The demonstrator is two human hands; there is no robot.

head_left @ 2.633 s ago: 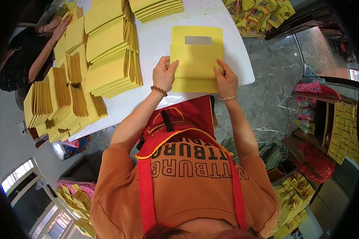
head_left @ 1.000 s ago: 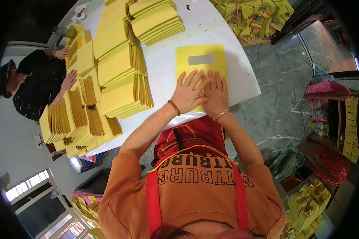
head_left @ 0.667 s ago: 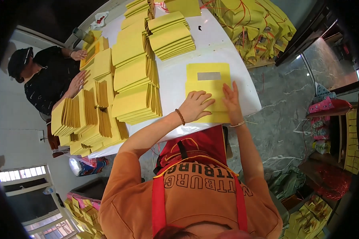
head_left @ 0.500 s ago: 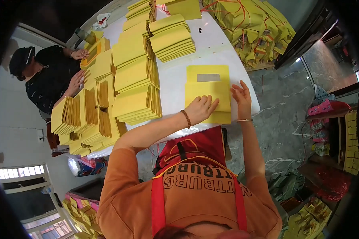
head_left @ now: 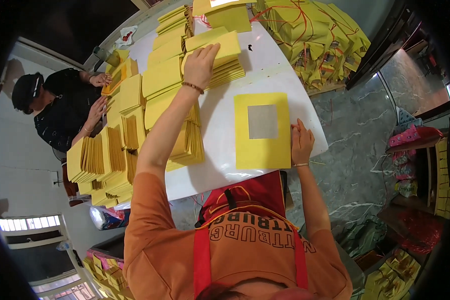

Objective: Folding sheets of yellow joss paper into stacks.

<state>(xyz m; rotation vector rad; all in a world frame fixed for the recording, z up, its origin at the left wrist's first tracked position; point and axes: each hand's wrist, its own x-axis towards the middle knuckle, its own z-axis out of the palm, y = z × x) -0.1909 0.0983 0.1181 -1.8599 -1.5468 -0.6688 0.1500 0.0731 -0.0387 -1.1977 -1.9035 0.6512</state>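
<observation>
Far to the left of the yellow sheet with a grey patch [head_left: 262, 151], a co-worker [head_left: 60, 109] in a black top and dark cap sits with both hands among yellow pieces at the table's edge. Between the co-worker and that sheet stand fanned yellow bundles [head_left: 96, 156], their folded edges upright, and next to them a long row of folded yellow stacks [head_left: 161, 75].

Beyond the sheet and to its left, the person's left hand [head_left: 199, 66] lies over a folded yellow piece [head_left: 227, 49] on top of a pile. Its fingers are close together, reaching across the upper face; the thumb is hidden, so whether it pinches the piece cannot be told.

The sheet itself lies flat on the white table [head_left: 216, 145], near the person's edge, its grey patch facing up. Just beside its right edge is the right hand [head_left: 302, 142], fingers loosely bent and slightly apart, gripping nothing visible; whether it touches the sheet is unclear.

Beyond the sheet and to its right rises a heap of yellow pieces [head_left: 312, 42] with red ties. Well to its right, past the grey floor [head_left: 347, 150], are pink packages [head_left: 404, 136].
</observation>
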